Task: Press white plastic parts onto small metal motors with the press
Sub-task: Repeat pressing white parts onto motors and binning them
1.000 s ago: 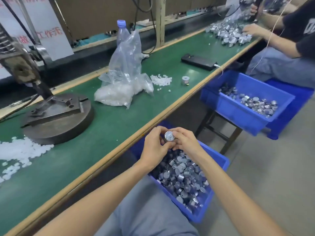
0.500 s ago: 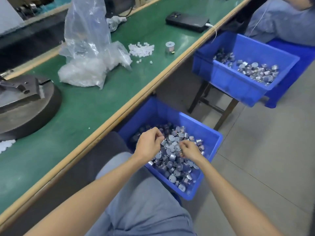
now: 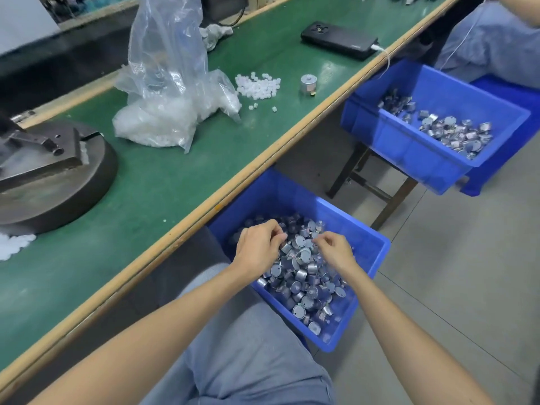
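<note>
Left hand [image 3: 257, 248], right hand [image 3: 336, 251] curl into motors [image 3: 304, 276] in blue bin [image 3: 295, 197], grip unclear; best pick just one, shaft up, for press [image 3: 58, 194].

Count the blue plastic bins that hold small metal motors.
2. One blue plastic bin sits nearest, beside the green table; a second blue bin rests on a dark stool farther right.

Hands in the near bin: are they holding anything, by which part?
Cannot tell: left hand and right hand curl fingers among the motors; grip unclear.
</note>
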Available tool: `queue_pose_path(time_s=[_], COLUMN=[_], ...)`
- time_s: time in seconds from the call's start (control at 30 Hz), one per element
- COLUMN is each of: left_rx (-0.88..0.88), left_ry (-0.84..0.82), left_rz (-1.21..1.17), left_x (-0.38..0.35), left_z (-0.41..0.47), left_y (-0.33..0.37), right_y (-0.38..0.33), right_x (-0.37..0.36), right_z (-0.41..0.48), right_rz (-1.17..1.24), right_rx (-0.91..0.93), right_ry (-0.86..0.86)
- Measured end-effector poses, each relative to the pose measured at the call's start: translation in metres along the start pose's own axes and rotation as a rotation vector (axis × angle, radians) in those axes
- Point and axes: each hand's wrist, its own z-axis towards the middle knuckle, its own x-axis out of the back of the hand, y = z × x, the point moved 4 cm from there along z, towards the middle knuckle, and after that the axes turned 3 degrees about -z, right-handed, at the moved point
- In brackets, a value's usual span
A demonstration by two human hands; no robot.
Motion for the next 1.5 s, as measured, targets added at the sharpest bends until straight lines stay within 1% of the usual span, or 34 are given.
queue_pose_path(time_s=[0.07,0.2,0.3,0.43,0.57,0.7,0.83,1.0,1.1,1.2,1.4,1.5], left_rx=[-0.070,-0.259,-0.333,-0.358,-0.348,-0.288,-0.162,0.004,0.079,0.117,0.219,0.282], left_ry=[-0.008,-0.084,-0.069,0.056,0.225,0.346,0.493,0.661,0.768,0.868,1.005,1.073], left_rz=[-0.016,-0.007,-0.090,-0.219,-0.219,-0.157,-0.093,-0.047,-0.023,0.022,0.082,0.069], left_x=[0.007,0.031,0.064,0.125,0.200,0.275,0.340,0.399,0.426,0.448,0.477,0.485], left_z=[0.001,-0.002,-0.006,-0.009,-0.017,-0.047,-0.094,-0.157,-0.196,-0.234,-0.308,-0.345], left_y=[0.005,0.023,0.032,0.043,0.038,0.008,-0.033,-0.076,-0.095,-0.108,-0.145,-0.169], right_y=[-0.022,-0.073,-0.122,-0.195,-0.262,-0.315,-0.363,-0.420,-0.452,-0.477,-0.509,-0.517], right_x=[0.006,0.012,0.016,0.018,0.001,-0.041,-0.097,-0.168,-0.208,-0.246,-0.319,-0.352], right_z=[0.001,-0.007,-0.016,-0.034,-0.049,-0.059,-0.086,-0.136,-0.171,-0.209,-0.290,-0.331], right_rz=[0.047,0.172,0.277,0.376,0.400,0.346,0.314,0.257,0.210,0.165,0.101,0.054], right_rx=[0.055,0.175,0.283,0.452,0.587,0.696,0.816,0.972,1.027,1.101,1.201,1.267], right_ry=[0.007,-0.050,-0.081,-0.132,-0.195,-0.290,-0.454,-0.641,-0.770,-0.889,-1.065,-1.132])
